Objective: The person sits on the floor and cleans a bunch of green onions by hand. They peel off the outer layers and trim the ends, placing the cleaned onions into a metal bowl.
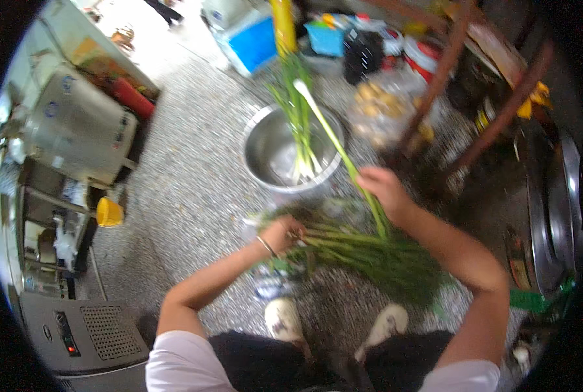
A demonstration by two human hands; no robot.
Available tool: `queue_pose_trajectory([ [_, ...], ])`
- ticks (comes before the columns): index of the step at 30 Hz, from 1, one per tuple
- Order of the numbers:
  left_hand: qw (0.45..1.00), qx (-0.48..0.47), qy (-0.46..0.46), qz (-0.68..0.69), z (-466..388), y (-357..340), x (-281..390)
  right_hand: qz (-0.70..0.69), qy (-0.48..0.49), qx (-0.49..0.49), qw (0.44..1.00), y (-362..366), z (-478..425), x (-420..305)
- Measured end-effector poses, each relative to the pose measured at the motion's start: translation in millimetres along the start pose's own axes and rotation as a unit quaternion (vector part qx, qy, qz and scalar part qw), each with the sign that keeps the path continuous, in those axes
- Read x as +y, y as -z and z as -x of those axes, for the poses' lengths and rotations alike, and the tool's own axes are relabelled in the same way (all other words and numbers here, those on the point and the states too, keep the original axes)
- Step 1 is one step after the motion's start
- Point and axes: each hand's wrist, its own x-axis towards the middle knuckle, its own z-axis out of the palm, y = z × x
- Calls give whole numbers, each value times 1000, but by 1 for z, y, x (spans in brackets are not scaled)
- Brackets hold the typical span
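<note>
My right hand (382, 188) is closed around the green stalk of a spring onion (328, 130), its white end pointing up over the rim of a steel basin (252, 166). More spring onions (296, 117) stand in the basin, white ends down, leaning against its far side. My left hand (282, 235), with a bangle at the wrist, is at the stem ends of a pile of leafy greens (384, 259) on the floor before me. Blur hides whether its fingers grip anything.
A clear bag of potatoes (379, 110) lies right of the basin, near reddish-brown bars (497, 108). Behind stand a blue container (255, 44) and a yellow post (283, 24). At left are a yellow cup (109, 212) and a grey appliance (81, 333); metal pans (561, 210) stand at right.
</note>
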Motion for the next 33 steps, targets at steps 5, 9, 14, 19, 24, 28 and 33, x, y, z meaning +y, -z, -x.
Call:
queue_pose_trajectory([
  [5, 912, -2, 46, 407, -28, 25, 70, -56, -32, -17, 998, 7, -9, -13],
  [9, 861, -42, 17, 506, -47, 28, 107, -81, -22, -20, 996, 6, -10, -18],
  [14, 729, -66, -1, 681, -48, 36, 113, -67, -14, -35, 997, -1, -16, -21],
  [19, 704, -41, 52, 707, -44, 49, 120, -54, -3, -44, 998, -4, -16, -20],
  [24, 738, -16, 53, 673, -42, 45, 127, -84, 1, -60, 995, -12, -15, -20],
  [28, 765, 4, 16, 644, -44, 49, 132, -167, -22, -79, 983, -23, -6, -24],
  [33, 791, 12, 23, 611, -44, 51, 138, -225, -51, -94, 968, -24, -5, -19],
])
